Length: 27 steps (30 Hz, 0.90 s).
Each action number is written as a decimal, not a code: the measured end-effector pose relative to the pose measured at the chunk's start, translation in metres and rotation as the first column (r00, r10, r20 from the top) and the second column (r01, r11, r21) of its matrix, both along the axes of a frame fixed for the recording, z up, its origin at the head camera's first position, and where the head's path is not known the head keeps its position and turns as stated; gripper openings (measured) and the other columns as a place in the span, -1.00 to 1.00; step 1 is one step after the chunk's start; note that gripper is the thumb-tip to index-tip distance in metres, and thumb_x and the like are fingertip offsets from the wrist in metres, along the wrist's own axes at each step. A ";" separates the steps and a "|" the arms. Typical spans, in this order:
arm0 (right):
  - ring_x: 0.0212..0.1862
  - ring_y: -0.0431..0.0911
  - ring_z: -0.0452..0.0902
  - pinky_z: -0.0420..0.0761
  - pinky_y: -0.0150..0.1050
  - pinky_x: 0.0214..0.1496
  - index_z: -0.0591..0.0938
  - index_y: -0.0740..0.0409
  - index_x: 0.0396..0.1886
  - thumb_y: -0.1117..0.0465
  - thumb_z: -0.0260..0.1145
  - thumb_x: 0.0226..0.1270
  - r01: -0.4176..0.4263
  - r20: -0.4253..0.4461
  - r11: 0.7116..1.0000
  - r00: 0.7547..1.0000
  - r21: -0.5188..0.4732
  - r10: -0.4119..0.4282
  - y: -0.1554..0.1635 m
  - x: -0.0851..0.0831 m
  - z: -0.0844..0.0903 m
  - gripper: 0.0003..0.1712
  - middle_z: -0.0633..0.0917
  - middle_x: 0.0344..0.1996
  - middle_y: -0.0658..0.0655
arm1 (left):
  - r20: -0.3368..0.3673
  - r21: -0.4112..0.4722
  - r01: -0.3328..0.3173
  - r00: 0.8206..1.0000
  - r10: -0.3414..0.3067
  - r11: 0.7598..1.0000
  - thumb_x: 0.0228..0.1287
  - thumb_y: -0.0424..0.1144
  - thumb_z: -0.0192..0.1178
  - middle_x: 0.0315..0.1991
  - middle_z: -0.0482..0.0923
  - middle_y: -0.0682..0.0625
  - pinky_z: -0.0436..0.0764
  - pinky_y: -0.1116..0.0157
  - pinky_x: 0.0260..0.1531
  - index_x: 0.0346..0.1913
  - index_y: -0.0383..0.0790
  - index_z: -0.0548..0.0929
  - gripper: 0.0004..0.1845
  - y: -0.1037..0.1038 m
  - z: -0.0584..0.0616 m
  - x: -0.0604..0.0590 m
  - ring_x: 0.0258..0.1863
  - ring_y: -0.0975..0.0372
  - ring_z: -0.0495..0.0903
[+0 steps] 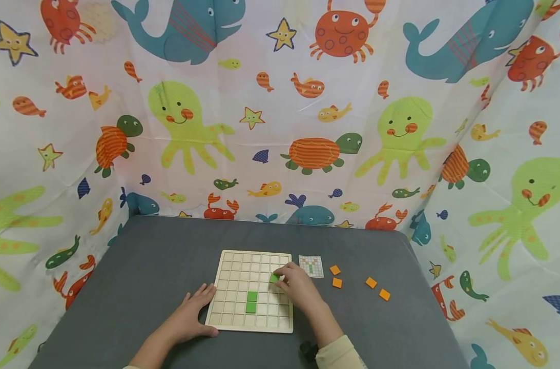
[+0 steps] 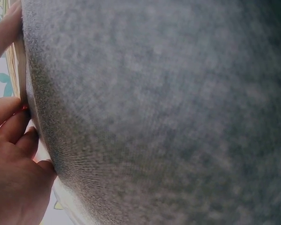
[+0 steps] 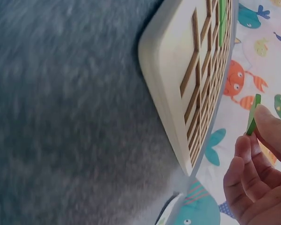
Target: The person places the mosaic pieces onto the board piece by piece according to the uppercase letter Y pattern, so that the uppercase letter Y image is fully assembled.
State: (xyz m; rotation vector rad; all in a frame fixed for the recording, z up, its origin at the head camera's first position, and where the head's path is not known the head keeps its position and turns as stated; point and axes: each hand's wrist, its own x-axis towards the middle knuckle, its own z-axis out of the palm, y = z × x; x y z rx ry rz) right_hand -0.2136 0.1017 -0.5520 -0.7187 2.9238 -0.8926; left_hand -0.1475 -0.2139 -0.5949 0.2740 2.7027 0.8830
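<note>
A pale wooden grid board [image 1: 231,287] lies on the grey table, and two green square tiles [image 1: 251,302] sit one above the other in its lower middle cells. Between thumb and fingertips my right hand [image 1: 300,287] pinches another green tile [image 3: 254,115], held above the right part of the board. My left hand [image 1: 189,315] rests at the board's left edge with its fingers spread and the thumb by the lower left corner. In the left wrist view, the left hand's fingers [image 2: 14,122] touch the board's side.
A small printed pattern card [image 1: 311,266] lies just right of the board. Several orange square tiles [image 1: 337,283] are scattered further right on the grey tabletop [image 1: 169,256]. A dark object [image 1: 309,351] sits under the right forearm. A sea-animal curtain [image 1: 261,169] surrounds the table.
</note>
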 end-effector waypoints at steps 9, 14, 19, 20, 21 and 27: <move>-0.32 -0.26 0.55 0.56 -0.41 -0.35 0.69 0.01 -0.04 0.10 0.35 0.23 -0.027 -0.004 0.999 1.000 0.035 0.027 -0.012 0.001 -0.005 -0.70 0.60 -0.18 0.00 | -0.001 0.003 -0.002 1.000 0.002 1.000 -0.41 0.21 0.52 0.49 0.07 -0.06 -0.15 -0.20 0.40 0.46 -0.18 0.17 0.27 0.004 -0.001 -0.002 0.51 -0.01 -0.08; -0.33 -0.27 0.51 0.55 -0.41 -0.32 0.70 0.01 -0.06 0.07 0.35 0.22 -0.045 -0.009 0.998 0.999 0.053 0.045 -0.024 0.000 -0.007 -0.70 0.61 -0.19 0.00 | 0.003 -0.005 -0.016 1.000 0.016 1.000 -0.44 0.23 0.52 0.49 0.06 -0.06 -0.16 -0.19 0.40 0.46 -0.17 0.16 0.28 0.002 -0.003 -0.001 0.51 0.00 -0.08; -0.31 -0.25 0.54 0.56 -0.41 -0.32 0.70 -0.01 -0.06 0.05 0.36 0.21 -0.041 -0.012 0.996 0.999 0.078 0.042 -0.035 -0.003 -0.010 -0.69 0.61 -0.20 -0.02 | 0.006 0.002 -0.016 1.000 0.016 1.000 -0.44 0.22 0.52 0.49 0.06 -0.07 -0.15 -0.21 0.39 0.46 -0.19 0.17 0.29 0.000 -0.001 0.001 0.51 -0.02 -0.08; -0.31 -0.26 0.54 0.56 -0.41 -0.32 0.71 -0.02 -0.07 0.04 0.36 0.20 -0.036 -0.012 0.996 0.999 0.086 0.037 -0.037 -0.003 -0.011 -0.69 0.61 -0.20 -0.03 | 0.006 0.003 -0.014 1.000 0.014 1.000 -0.44 0.22 0.52 0.49 0.06 -0.07 -0.16 -0.20 0.40 0.46 -0.18 0.17 0.28 0.000 0.000 0.001 0.51 -0.02 -0.08; -0.31 -0.27 0.53 0.56 -0.41 -0.32 0.71 -0.02 -0.07 0.03 0.37 0.20 -0.035 -0.010 0.995 0.999 0.092 0.036 -0.039 -0.003 -0.012 -0.69 0.61 -0.21 -0.04 | 0.006 0.006 -0.013 1.000 0.013 1.000 -0.44 0.22 0.52 0.49 0.06 -0.07 -0.16 -0.19 0.40 0.46 -0.18 0.16 0.29 0.000 0.000 0.001 0.51 -0.01 -0.08; -0.32 -0.30 0.51 0.55 -0.43 -0.32 0.72 -0.04 -0.08 0.03 0.38 0.19 -0.042 0.011 0.992 0.999 0.119 0.041 -0.047 -0.005 -0.017 -0.70 0.61 -0.23 -0.06 | 0.006 0.013 -0.007 1.000 0.007 1.000 -0.45 0.23 0.52 0.49 0.06 -0.09 -0.16 -0.22 0.39 0.46 -0.20 0.17 0.29 0.002 0.002 0.000 0.51 -0.03 -0.08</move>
